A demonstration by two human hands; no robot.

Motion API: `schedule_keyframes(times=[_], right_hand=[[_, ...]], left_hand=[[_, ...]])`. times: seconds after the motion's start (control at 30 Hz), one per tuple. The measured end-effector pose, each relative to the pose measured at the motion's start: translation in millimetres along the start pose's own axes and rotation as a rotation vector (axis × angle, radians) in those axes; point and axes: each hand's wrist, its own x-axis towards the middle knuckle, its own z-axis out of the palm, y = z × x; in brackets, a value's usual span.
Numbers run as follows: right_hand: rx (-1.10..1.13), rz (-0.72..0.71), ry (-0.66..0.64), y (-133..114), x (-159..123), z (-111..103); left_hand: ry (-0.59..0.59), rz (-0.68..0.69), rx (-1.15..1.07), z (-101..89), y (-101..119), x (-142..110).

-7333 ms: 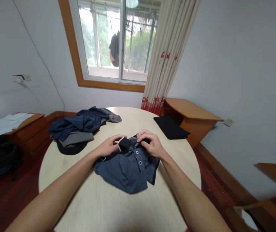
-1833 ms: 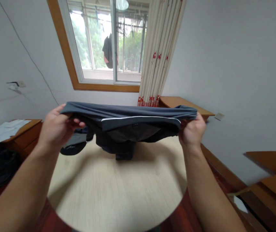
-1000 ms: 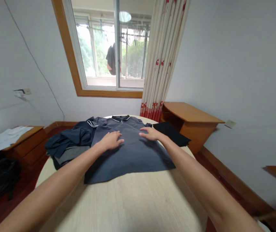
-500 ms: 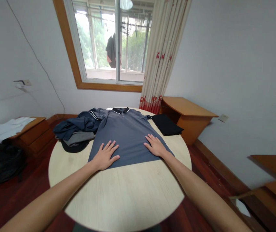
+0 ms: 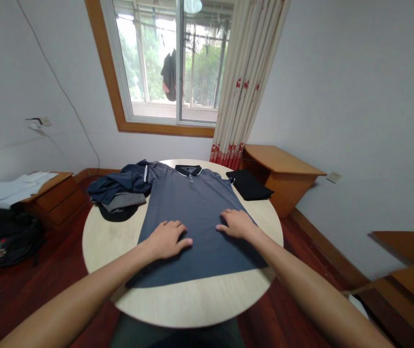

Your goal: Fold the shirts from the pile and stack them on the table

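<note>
A grey-blue polo shirt with a black, white-edged collar lies spread face up on the round pale table, its collar toward the window. My left hand rests palm down on the lower left of the shirt, fingers a little bent and thumb apart. On the lower right part, my right hand lies palm down too, fingers slightly curled and thumb held away. Neither hand grips the cloth.
Crumpled dark clothes lie at the table's left, touching the shirt's sleeve. A folded black garment sits at the right edge. Beyond stand a wooden desk and a curtain. A black bag is at far left.
The shirt has slid toward me, its hem now nearer the table's front edge. Both hands' fingers have gone from spread flat to slightly bent.
</note>
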Motion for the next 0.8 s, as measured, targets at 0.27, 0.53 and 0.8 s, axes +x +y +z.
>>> schedule_keyframes(times=[0.27, 0.53, 0.8], right_hand=[[0.194, -0.093, 0.095, -27.2, 70.6, 34.5], [0.175, 0.127, 0.138, 15.4, 58.1, 49.3], [0.271, 0.218, 0.446, 12.6, 41.5, 45.8]], left_hand=[[0.122, -0.199, 0.03, 21.8, -56.2, 61.9], [0.137, -0.299, 0.101, 30.7, -99.4, 33.3], [0.341, -0.194, 0.042, 28.2, -83.1, 23.5]])
